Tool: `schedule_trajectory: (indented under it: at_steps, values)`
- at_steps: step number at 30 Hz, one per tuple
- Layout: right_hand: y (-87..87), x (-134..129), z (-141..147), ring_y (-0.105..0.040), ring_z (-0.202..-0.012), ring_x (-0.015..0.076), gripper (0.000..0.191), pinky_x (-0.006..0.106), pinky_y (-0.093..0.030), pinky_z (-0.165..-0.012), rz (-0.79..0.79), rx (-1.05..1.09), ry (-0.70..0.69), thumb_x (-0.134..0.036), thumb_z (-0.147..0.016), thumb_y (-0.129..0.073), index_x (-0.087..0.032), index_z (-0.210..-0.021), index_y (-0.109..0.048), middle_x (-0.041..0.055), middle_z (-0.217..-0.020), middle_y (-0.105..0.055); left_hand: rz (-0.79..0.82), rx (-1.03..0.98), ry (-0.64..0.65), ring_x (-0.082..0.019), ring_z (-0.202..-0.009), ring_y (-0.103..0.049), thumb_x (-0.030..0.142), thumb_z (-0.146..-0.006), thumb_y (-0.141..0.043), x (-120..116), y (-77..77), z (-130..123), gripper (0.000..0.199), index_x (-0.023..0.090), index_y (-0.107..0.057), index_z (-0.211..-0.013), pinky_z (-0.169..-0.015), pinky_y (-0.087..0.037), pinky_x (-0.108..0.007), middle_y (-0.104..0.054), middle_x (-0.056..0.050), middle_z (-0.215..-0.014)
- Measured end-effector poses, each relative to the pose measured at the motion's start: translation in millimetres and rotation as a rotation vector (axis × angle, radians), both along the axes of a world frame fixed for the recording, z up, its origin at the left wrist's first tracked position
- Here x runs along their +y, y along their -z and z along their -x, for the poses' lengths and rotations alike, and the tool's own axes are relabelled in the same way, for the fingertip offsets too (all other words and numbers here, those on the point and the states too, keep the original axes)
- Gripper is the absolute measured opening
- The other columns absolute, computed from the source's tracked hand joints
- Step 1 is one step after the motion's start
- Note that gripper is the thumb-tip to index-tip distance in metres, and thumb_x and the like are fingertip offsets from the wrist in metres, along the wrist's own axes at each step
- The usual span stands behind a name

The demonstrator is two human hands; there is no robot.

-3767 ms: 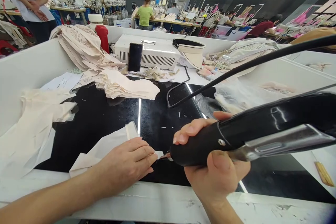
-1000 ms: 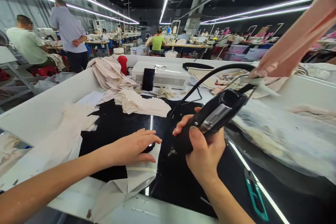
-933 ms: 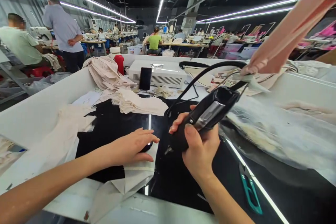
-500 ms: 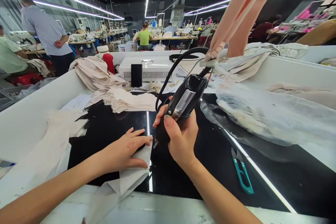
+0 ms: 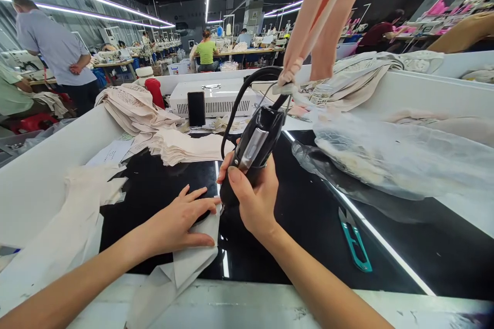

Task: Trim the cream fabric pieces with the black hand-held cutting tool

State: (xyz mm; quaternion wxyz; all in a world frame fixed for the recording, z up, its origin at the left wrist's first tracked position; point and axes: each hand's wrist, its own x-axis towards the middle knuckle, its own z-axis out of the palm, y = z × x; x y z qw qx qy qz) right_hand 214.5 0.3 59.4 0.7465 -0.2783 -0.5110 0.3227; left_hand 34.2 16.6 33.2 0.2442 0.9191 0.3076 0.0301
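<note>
My right hand [image 5: 257, 198] is wrapped round a black corded handheld electric tool [image 5: 254, 146] with a silver lever, thumb on its near side. The tool is tilted, its lower end by the right edge of a pale fabric piece [image 5: 198, 262]; whether they touch I cannot tell. My left hand [image 5: 185, 218] lies over that fabric on the black tabletop [image 5: 304, 236], fingers spread, fingertips close to the tool's lower end. A knotted pink fabric strip [image 5: 309, 25] runs upward from the tool's top. Teal thread snips [image 5: 355, 244] lie to the right of my right hand.
Stacked pale fabric pieces [image 5: 193, 146] lie at the back, with more cloth [image 5: 73, 211] on the left. A phone [image 5: 196, 109] leans on a white vented box [image 5: 231, 96]. A clear plastic bag [image 5: 386, 154] spreads over the right side. Other people sit or stand beyond the table.
The tool and my right hand have shifted slightly left, nearer the fabric edge. My left hand stays on the fabric. The whole view has moved a little.
</note>
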Motion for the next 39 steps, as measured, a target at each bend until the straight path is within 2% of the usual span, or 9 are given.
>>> schedule_trajectory:
  at_steps: [8,14,19,24,28,39]
  values:
    - [0.5,-3.0,2.2,-0.061,-0.07,0.0155,0.025,0.035,-0.056,-0.069,0.054,-0.045,0.022,-0.036,-0.085,-0.074,-0.026,-0.097,-0.054,-0.0039,-0.083,-0.063,-0.021,0.018,0.013,-0.037,-0.157,-0.027,0.042,-0.09,-0.08,0.4,-0.1,0.8,0.049,0.027,-0.056,-0.131,-0.124,-0.009,-0.074,-0.051,-0.009,-0.158]
    - [-0.3,-4.3,2.4,-0.058,-0.07,0.0148,0.023,0.034,-0.055,-0.067,0.072,-0.067,0.045,-0.033,-0.086,-0.072,-0.026,-0.1,-0.054,-0.0039,-0.083,-0.058,-0.027,0.022,0.007,-0.037,-0.156,-0.029,0.042,-0.089,-0.081,-0.1,-2.1,-0.4,0.051,0.028,-0.057,-0.131,-0.124,-0.009,-0.074,-0.051,-0.009,-0.158]
    - [0.3,-11.2,3.1,-0.061,-0.066,0.0134,0.023,0.031,-0.057,-0.065,0.036,-0.029,0.021,-0.033,-0.085,-0.072,-0.026,-0.096,-0.053,-0.0047,-0.08,-0.063,-0.028,0.014,0.012,-0.036,-0.156,-0.029,0.04,-0.089,-0.081,1.0,-1.2,0.4,0.049,0.028,-0.059,-0.131,-0.124,-0.009,-0.073,-0.048,-0.009,-0.159]
    - [4.3,-16.8,4.4,-0.066,-0.069,0.0154,0.027,0.034,-0.059,-0.068,0.067,-0.019,0.018,-0.037,-0.083,-0.075,-0.026,-0.099,-0.056,-0.0034,-0.083,-0.069,-0.026,-0.01,0.012,-0.035,-0.155,-0.03,0.041,-0.089,-0.081,1.4,-0.3,1.2,0.048,0.028,-0.06,-0.131,-0.124,-0.009,-0.072,-0.051,-0.009,-0.156]
    - [3.6,-16.8,4.5,-0.067,-0.072,0.0162,0.023,0.035,-0.058,-0.072,0.084,-0.037,0.048,-0.036,-0.084,-0.074,-0.026,-0.096,-0.056,-0.0031,-0.084,-0.069,-0.026,-0.011,0.016,-0.035,-0.155,-0.03,0.041,-0.089,-0.081,1.5,-0.4,1.1,0.05,0.029,-0.06,-0.132,-0.124,-0.01,-0.072,-0.051,-0.009,-0.156]
    - [5.0,-15.8,5.1,-0.065,-0.068,0.0147,0.029,0.032,-0.058,-0.067,0.065,0.017,0.018,-0.038,-0.083,-0.078,-0.026,-0.098,-0.057,-0.0038,-0.084,-0.07,-0.03,0.0,0.028,-0.036,-0.155,-0.03,0.042,-0.089,-0.08,3.3,1.1,1.8,0.051,0.029,-0.06,-0.133,-0.123,-0.009,-0.074,-0.05,-0.009,-0.157]
